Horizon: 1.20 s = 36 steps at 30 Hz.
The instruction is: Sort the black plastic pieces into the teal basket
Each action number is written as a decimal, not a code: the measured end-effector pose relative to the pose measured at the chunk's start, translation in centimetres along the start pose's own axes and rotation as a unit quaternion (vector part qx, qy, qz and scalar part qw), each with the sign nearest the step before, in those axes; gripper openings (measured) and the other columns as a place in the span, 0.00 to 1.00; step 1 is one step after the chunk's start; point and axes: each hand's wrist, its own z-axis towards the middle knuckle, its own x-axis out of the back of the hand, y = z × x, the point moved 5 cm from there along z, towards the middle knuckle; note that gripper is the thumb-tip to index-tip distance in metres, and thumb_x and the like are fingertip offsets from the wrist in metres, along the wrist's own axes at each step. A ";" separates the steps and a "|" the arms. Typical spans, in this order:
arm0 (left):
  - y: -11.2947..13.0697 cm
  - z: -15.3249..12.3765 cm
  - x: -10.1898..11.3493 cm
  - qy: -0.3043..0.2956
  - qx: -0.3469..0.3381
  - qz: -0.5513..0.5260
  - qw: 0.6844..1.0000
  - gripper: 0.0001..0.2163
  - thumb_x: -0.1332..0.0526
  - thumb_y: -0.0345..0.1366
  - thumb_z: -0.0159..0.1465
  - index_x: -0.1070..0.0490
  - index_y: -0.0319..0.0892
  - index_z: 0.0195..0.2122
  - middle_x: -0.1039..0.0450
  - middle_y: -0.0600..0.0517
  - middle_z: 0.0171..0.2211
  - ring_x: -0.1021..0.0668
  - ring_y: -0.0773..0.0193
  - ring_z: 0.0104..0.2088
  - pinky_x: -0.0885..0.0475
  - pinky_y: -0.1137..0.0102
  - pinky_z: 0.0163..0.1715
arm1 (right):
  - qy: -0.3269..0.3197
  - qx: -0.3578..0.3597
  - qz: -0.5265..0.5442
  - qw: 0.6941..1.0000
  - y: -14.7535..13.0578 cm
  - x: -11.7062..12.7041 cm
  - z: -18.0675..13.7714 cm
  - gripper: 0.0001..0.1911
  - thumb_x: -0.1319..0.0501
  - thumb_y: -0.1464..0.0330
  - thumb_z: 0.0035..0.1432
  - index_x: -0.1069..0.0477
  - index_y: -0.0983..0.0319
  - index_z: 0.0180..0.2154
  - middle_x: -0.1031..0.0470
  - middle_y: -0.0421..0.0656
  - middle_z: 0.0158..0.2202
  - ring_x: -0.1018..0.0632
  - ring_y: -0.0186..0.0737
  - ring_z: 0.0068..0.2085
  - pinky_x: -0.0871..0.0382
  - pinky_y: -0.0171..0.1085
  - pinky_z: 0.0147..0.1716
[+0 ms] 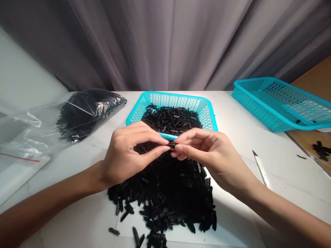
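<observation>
My left hand (129,151) and my right hand (204,148) meet fingertip to fingertip above a heap of small black plastic pieces (168,196) on the white table. Together they pinch one small black piece (172,144) between thumbs and forefingers. Right behind the hands stands a turquoise basket (207,110) with many more of the same black pieces in it. The heap spreads from the basket's front edge toward me, with a few loose pieces at its near edge.
A clear plastic bag of black pieces (85,110) lies at the left, with flat empty bags (18,151) beside it. A second turquoise basket (281,103) sits at the right. A thin craft knife (261,168) lies right of my right wrist. A grey curtain hangs behind.
</observation>
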 end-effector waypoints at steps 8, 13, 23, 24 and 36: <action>0.0 -0.1 0.1 0.000 0.009 -0.002 1.000 0.03 0.28 0.29 0.58 0.21 0.38 0.32 0.19 0.53 0.29 0.20 0.69 0.32 0.25 0.73 0.36 | -0.004 0.015 0.012 1.000 0.1 0.3 0.4 0.08 0.26 0.68 0.51 0.21 0.63 0.34 0.18 0.41 0.29 0.18 0.34 0.31 0.23 0.30 0.33; 0.2 -0.1 0.2 0.006 0.005 -0.007 1.000 0.04 0.28 0.30 0.58 0.21 0.38 0.31 0.19 0.53 0.29 0.21 0.69 0.31 0.24 0.73 0.36 | -0.001 0.019 0.025 1.000 0.0 0.7 0.4 0.07 0.27 0.68 0.55 0.21 0.62 0.35 0.18 0.40 0.30 0.18 0.31 0.31 0.24 0.26 0.33; 0.4 -0.2 0.4 0.011 -0.020 0.001 1.000 0.05 0.27 0.28 0.57 0.22 0.38 0.33 0.19 0.53 0.30 0.21 0.69 0.32 0.24 0.72 0.37 | -0.007 0.013 0.021 1.000 0.3 0.5 0.1 0.06 0.27 0.72 0.52 0.21 0.61 0.33 0.19 0.38 0.30 0.19 0.28 0.32 0.25 0.24 0.34; 0.4 -0.3 0.4 0.011 -0.022 0.002 1.000 0.05 0.27 0.28 0.57 0.22 0.38 0.33 0.19 0.53 0.30 0.21 0.69 0.32 0.24 0.72 0.37 | -0.007 0.016 0.014 1.000 0.3 0.5 0.1 0.06 0.26 0.72 0.52 0.21 0.61 0.33 0.19 0.37 0.30 0.19 0.28 0.32 0.25 0.24 0.34; -1.8 -1.2 -2.3 -0.315 0.082 0.002 0.946 0.20 0.39 0.50 0.67 0.30 0.45 0.54 0.24 0.51 0.50 0.23 0.60 0.50 0.29 0.65 0.50 | 0.024 0.306 -0.586 0.750 -4.8 4.4 2.3 0.16 0.35 0.64 0.62 0.23 0.59 0.51 0.28 0.51 0.60 0.26 0.58 0.60 0.32 0.60 0.58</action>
